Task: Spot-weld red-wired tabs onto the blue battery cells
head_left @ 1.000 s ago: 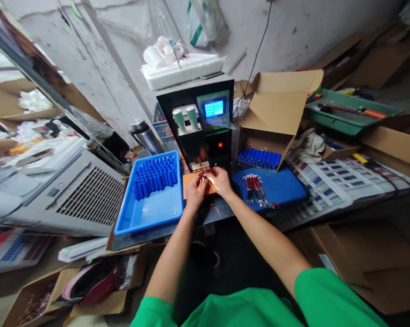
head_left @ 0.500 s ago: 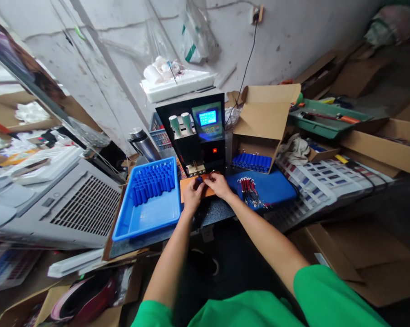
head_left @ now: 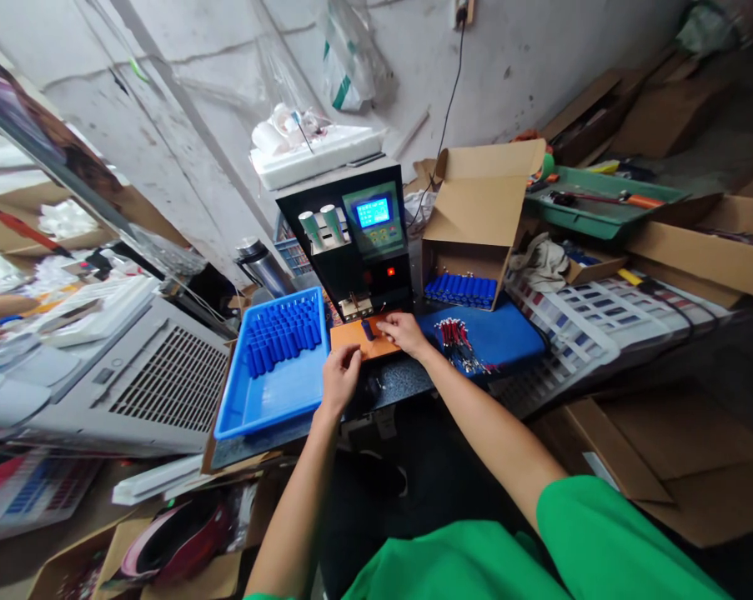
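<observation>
A single dark blue cylindrical battery cell is on the orange board in front of the black spot welder. My right hand is just right of that cell, thumb and fingertips pinched together. A thin wire lead with a pale tip seems to stick up from that pinch, though most of it is hidden. At the board's front left edge is my left hand, away from the cell. Its thumb and index finger stand apart, with nothing visible between them.
Left is a blue tray with rows of blue cells. On the right, a cardboard box holds more cells, and red and black wire leads lie on a blue pad. A steel flask stands behind the tray.
My left hand has let go of the blue cell and drawn back to the left and toward me. The right hand stays close to the cell, which is now uncovered. The view has shifted slightly.
</observation>
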Demonstrator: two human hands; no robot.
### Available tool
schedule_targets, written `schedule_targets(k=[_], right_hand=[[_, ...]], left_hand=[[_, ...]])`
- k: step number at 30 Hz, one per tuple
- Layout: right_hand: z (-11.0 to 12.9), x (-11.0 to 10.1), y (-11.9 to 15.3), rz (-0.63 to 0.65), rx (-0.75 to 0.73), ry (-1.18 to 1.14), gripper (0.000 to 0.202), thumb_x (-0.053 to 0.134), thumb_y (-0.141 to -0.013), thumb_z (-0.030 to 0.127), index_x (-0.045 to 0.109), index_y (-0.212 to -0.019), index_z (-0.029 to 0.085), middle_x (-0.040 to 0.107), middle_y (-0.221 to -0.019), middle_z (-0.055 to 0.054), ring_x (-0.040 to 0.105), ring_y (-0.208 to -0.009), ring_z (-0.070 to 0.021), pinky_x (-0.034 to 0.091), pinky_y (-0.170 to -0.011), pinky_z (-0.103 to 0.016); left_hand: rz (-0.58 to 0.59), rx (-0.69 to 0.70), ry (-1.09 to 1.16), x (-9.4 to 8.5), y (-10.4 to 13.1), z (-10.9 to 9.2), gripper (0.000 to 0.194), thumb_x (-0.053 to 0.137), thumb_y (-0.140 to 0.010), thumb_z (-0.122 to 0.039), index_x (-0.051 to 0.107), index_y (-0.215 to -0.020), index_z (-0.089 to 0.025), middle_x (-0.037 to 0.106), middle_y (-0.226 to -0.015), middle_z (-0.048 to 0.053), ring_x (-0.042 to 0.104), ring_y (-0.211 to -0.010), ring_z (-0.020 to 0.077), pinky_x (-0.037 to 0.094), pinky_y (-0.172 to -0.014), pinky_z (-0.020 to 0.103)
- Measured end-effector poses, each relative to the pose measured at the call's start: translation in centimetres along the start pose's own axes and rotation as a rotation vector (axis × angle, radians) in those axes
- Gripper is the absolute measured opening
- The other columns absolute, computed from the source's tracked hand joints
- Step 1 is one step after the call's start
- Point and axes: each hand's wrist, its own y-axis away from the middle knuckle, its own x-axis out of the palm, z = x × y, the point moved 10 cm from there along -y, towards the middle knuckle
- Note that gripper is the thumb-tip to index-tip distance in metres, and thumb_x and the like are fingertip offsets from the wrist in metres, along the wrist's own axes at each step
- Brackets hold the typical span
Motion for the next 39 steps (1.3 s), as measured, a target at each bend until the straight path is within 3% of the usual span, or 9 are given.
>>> schedule_targets(k=[6,11,15,22,25,27,30,33,39], right_hand=[[0.1,0.0,0.0,-0.012,-0.002,-0.009,0.043,0.07,-0.069,0.056,0.051,-0.054,0.021,0.045,-0.043,0.005,0.036,-0.041,-0.0086,0.026,-0.044,-0.023],[1.0,0.3,0.4,0.064,-0.042,-0.015,0.039,0.069,-0.071,0.053,0.054,-0.058,0.02,0.048,-0.048,0.005,0.039,-0.046,-0.0095,0.029,-0.047,-0.023],[1.7,1.0,0.9,0.157,-0.096,0.037,0.03,0.074,-0.068,0.045,0.065,-0.07,0.017,0.061,-0.062,0.001,0.049,-0.057,-0.0114,0.037,-0.054,-0.023],[1.4,1.3,0.7,0.17,-0.104,0.043,0.026,0.074,-0.066,0.041,0.067,-0.07,0.016,0.063,-0.065,0.0,0.053,-0.061,-0.0121,0.04,-0.058,-0.024],[1.3,1.0,0.8,0.153,-0.068,0.02,0.027,0.072,-0.066,0.043,0.065,-0.068,0.017,0.058,-0.058,0.002,0.049,-0.054,-0.0113,0.037,-0.053,-0.023],[1.2,0.5,0.9,0.129,-0.031,-0.027,0.028,0.071,-0.066,0.044,0.064,-0.069,0.018,0.054,-0.053,0.004,0.044,-0.049,-0.0099,0.032,-0.048,-0.022],[1.0,-0.1,1.0,0.096,0.027,-0.119,0.028,0.07,-0.066,0.045,0.062,-0.068,0.018,0.05,-0.05,0.006,0.038,-0.043,-0.0078,0.027,-0.044,-0.021],[0.8,-0.3,1.0,0.076,0.053,-0.178,0.029,0.07,-0.065,0.045,0.06,-0.067,0.018,0.049,-0.049,0.006,0.036,-0.041,-0.0067,0.024,-0.042,-0.021],[0.6,-0.3,0.8,0.03,0.069,-0.215,0.033,0.071,-0.066,0.048,0.054,-0.064,0.02,0.047,-0.048,0.006,0.036,-0.041,-0.0066,0.023,-0.04,-0.02]], left_hand=[[0.044,0.131,-0.172,1.0,1.0,-1.7,0.014,0.064,-0.086,-0.034,0.071,-0.084,-0.022,0.073,-0.081,0.005,0.066,-0.074,0.0191,0.051,-0.076,0.034],[0.023,0.019,-0.051,1.7,0.2,-0.2,0.016,0.062,-0.086,-0.035,0.069,-0.083,-0.021,0.072,-0.077,0.004,0.066,-0.07,0.0182,0.051,-0.07,0.031],[0.067,-0.096,0.16,3.0,-0.6,0.6,0.023,0.06,-0.089,-0.041,0.064,-0.085,-0.019,0.071,-0.076,0.003,0.066,-0.068,0.0164,0.051,-0.068,0.029],[0.093,-0.088,0.186,4.2,-1.3,0.1,0.021,0.059,-0.089,-0.039,0.062,-0.086,-0.018,0.065,-0.076,0.002,0.06,-0.067,0.0148,0.05,-0.067,0.028],[0.009,-0.008,0.088,2.8,-1.1,-0.5,0.015,0.06,-0.088,-0.034,0.063,-0.087,-0.019,0.064,-0.087,0.005,0.062,-0.079,0.0171,0.052,-0.074,0.03],[-0.041,0.081,0.003,1.9,-1.0,-1.3,0.011,0.062,-0.086,-0.029,0.066,-0.091,-0.02,0.063,-0.103,0.008,0.063,-0.099,0.0212,0.053,-0.088,0.035],[0.049,0.179,-0.053,2.9,-1.2,-2.2,0.026,0.064,-0.084,-0.025,0.069,-0.109,-0.022,0.061,-0.124,0.011,0.058,-0.121,0.0257,0.047,-0.105,0.041],[0.169,0.186,-0.057,4.5,-1.6,-1.9,0.038,0.065,-0.084,-0.026,0.067,-0.122,-0.023,0.064,-0.121,0.012,0.064,-0.111,0.0251,0.051,-0.099,0.041],[0.16,0.115,-0.008,4.6,-1.6,-0.6,0.046,0.067,-0.081,-0.026,0.064,-0.128,-0.022,0.07,-0.1,0.009,0.067,-0.089,0.0214,0.055,-0.086,0.038]])
